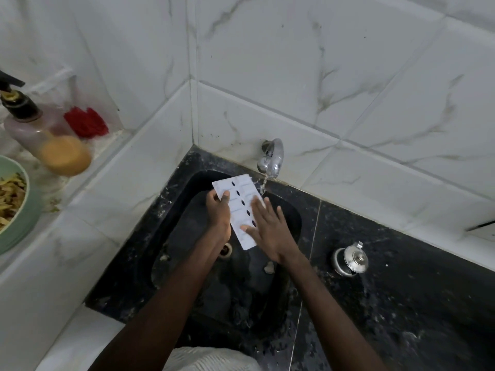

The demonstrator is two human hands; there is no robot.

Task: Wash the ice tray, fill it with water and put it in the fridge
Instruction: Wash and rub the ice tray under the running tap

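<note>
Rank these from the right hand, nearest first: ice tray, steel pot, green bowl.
1. The ice tray, touching, right under the right hand.
2. The steel pot, on the black counter, to the right.
3. The green bowl, far left on the white ledge.

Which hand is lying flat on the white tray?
The right hand, fingers spread flat on the ice tray. The left hand grips the tray's edge instead, thumb on top.

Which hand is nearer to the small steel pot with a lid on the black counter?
Right. The right hand lies flat on the ice tray, left of the steel pot; the left hand grips the tray's other edge, farther left.
</note>
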